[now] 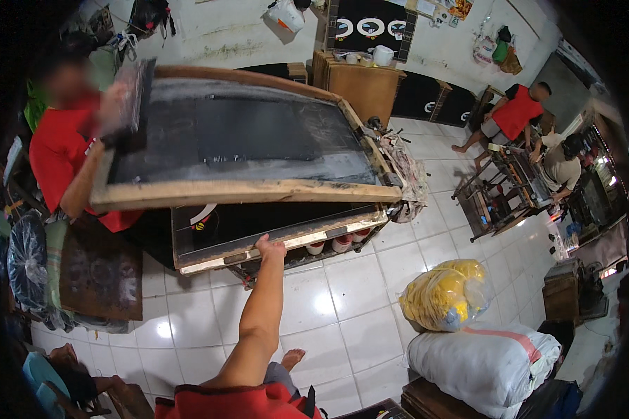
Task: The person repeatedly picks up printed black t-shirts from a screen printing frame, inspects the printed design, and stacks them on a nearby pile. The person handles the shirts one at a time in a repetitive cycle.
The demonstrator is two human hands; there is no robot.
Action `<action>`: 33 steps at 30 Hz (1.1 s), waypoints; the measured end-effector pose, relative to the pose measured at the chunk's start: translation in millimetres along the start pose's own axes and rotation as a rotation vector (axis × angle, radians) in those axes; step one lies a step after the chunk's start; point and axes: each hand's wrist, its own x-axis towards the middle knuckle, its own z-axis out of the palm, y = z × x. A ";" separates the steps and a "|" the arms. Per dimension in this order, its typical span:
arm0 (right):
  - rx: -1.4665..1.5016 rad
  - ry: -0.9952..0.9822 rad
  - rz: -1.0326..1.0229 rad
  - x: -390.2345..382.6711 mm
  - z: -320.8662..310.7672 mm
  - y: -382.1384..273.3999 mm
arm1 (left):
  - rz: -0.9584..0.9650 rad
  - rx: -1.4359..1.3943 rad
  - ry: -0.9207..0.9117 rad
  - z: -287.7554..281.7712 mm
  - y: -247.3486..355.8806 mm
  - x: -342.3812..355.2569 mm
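Note:
My left hand (271,246) is closed on the near edge of a black board (258,222) with a pale, worn wooden rim. Part of a white, red and yellow print shows on the board's left side. Above it tilts a large wooden-framed printing screen (258,188) with dark mesh, its left end raised. A co-worker in a red shirt (59,150) stands at that raised end, one blurred hand up beside it. The screen hides most of the board. My right hand is out of view.
Red-and-white tubs (341,243) sit under the board. To the right lie a yellow bundle in clear plastic (446,293) and a big white sack (479,366). Two people work at another stand (514,181) at the far right. A brown panel (101,269) leans at left.

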 end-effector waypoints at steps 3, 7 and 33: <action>0.010 0.021 -0.008 -10.5 -4.7 -10.1 | 0.126 0.005 0.010 7.8 -5.6 2.5; 0.388 0.093 0.026 -25.6 -6.2 -24.0 | 0.238 0.100 -0.252 30.4 5.9 -12.2; -0.538 0.271 -1.348 -249.6 -135.3 -317.5 | -0.162 0.724 -0.805 -463.6 260.3 -366.5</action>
